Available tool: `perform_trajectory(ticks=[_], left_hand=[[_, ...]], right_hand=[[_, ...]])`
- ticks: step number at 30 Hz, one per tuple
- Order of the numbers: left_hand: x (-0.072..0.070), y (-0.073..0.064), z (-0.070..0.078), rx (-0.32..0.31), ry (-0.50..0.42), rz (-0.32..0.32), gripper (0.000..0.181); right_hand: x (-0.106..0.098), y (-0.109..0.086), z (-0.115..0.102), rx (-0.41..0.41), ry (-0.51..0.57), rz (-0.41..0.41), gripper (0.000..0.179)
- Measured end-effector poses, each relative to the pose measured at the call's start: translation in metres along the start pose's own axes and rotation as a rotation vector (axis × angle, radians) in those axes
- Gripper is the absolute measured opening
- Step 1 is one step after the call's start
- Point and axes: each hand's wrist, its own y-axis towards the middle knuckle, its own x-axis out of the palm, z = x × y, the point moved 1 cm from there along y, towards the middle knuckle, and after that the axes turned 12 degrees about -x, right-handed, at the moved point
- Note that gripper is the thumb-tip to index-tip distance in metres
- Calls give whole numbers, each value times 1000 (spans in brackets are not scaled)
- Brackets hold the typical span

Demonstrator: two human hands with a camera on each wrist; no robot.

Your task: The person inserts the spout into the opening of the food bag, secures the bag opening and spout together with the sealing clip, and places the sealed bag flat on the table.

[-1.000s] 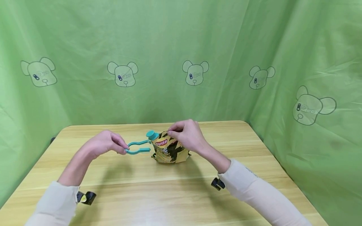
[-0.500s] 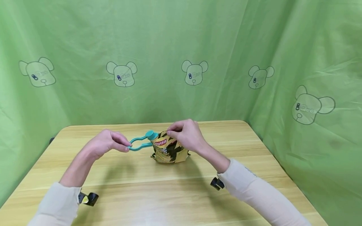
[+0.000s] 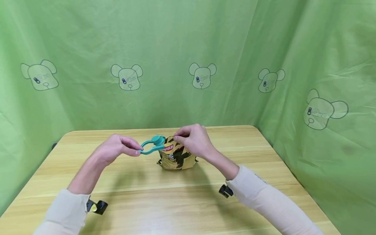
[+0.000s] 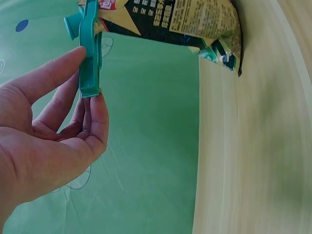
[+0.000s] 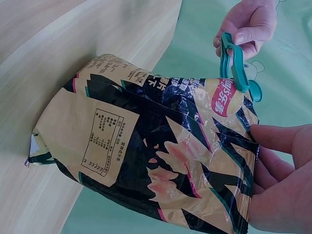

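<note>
A black and yellow chip bag [image 3: 177,160] stands on the table, its printed front and back seen in the wrist views. My right hand [image 3: 197,141] pinches its top edge between thumb and fingers. With fingertips and thumb, my left hand [image 3: 116,150] holds one end of a teal bag clip [image 3: 150,151]. The clip's two arms are spread, and the near arm overlaps the bag's upper left corner beside the red label [image 5: 224,97]. A round teal spout cap [image 3: 156,140] sits at the clip's far side. In the left wrist view the clip [image 4: 89,58] stands upright against the bag's end.
The wooden table [image 3: 164,209] runs back to a green curtain [image 3: 164,39] printed with bear heads. Curtain also hangs along the left and right sides. Black camera mounts [image 3: 98,207] hang below both wrists.
My left hand has moved right, carrying the clip from beside the bag until its arm overlaps the bag's upper left corner. My right hand and the bag have stayed nearly still.
</note>
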Motion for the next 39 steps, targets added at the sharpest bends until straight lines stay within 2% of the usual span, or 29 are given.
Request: perform_trajectory(ticks=[17,22,39], left_hand=[[29,7,8,1,-92,75,23],[38,8,10,13,-137,71,24],[39,10,11,14,-190,78,25]], right_hand=[[0,0,0,-16,4,4,6],[0,-1,0,-16,0,3,7],[-4,0,-1,-6,-5,-43,9]])
